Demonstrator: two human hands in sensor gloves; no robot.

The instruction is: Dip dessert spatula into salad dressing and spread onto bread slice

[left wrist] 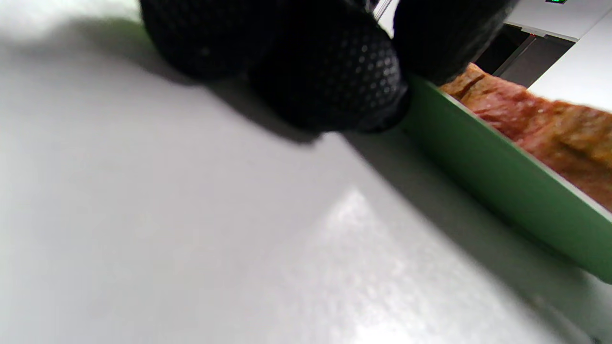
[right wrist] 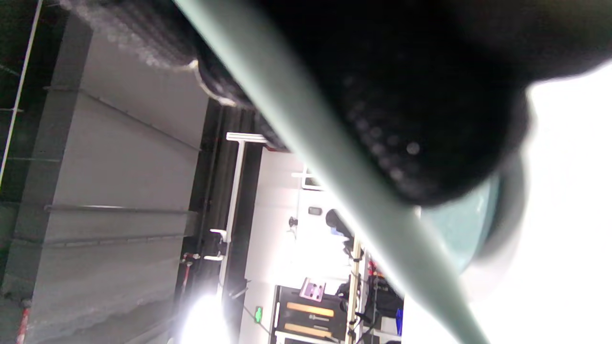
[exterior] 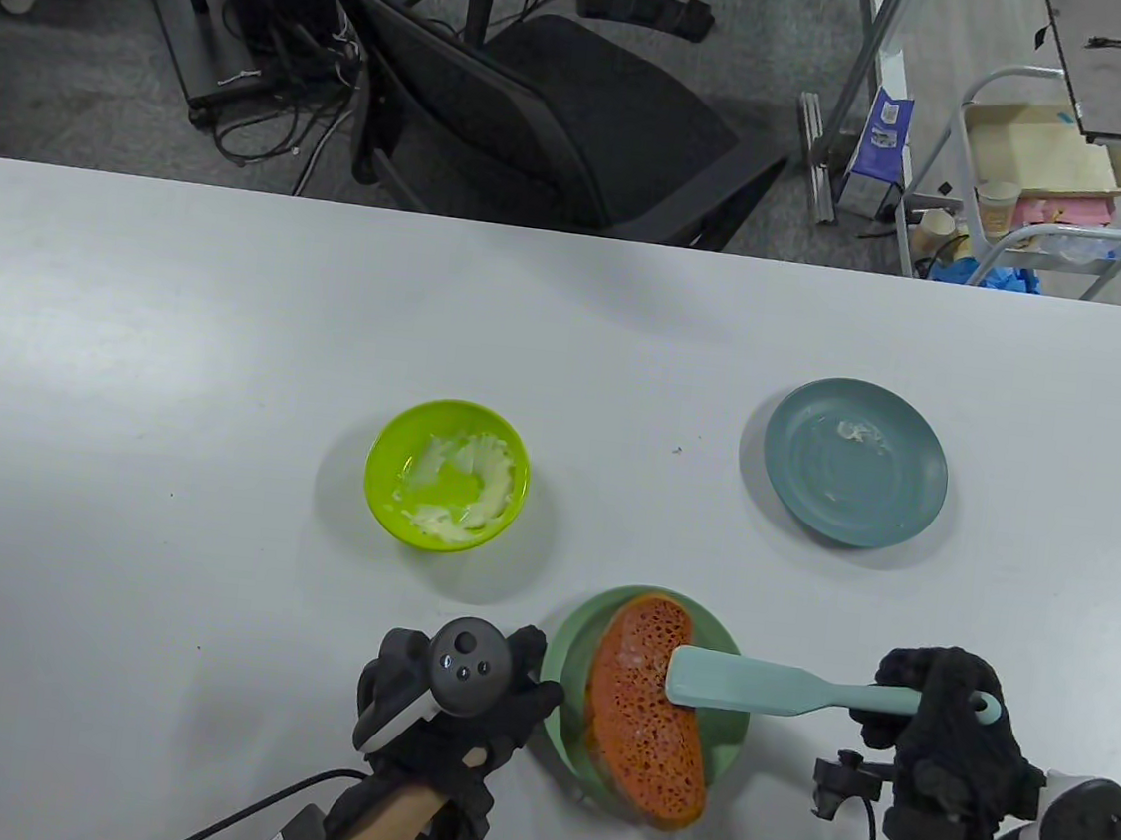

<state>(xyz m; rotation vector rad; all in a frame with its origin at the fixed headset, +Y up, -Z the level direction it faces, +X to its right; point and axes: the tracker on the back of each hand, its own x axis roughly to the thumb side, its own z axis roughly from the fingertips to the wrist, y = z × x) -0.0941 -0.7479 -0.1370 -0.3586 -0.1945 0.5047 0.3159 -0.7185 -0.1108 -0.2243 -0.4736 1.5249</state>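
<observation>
An orange-brown bread slice [exterior: 638,728] lies on a light green plate [exterior: 567,661] near the table's front edge. My right hand [exterior: 939,720] grips the handle of a pale teal dessert spatula [exterior: 743,683], and its blade lies flat on the slice's upper part. Whitish dressing shows on the bread by the blade. My left hand [exterior: 503,684] rests at the plate's left rim, fingers [left wrist: 334,81] touching the plate's edge [left wrist: 497,177]. A lime green bowl [exterior: 447,475] with white salad dressing stands to the upper left. The spatula handle [right wrist: 334,177] crosses the right wrist view.
A grey-blue plate [exterior: 854,464] with a small white smear sits at the right of the table. Beyond the table's far edge stand a black office chair [exterior: 553,109] and a trolley [exterior: 1037,170].
</observation>
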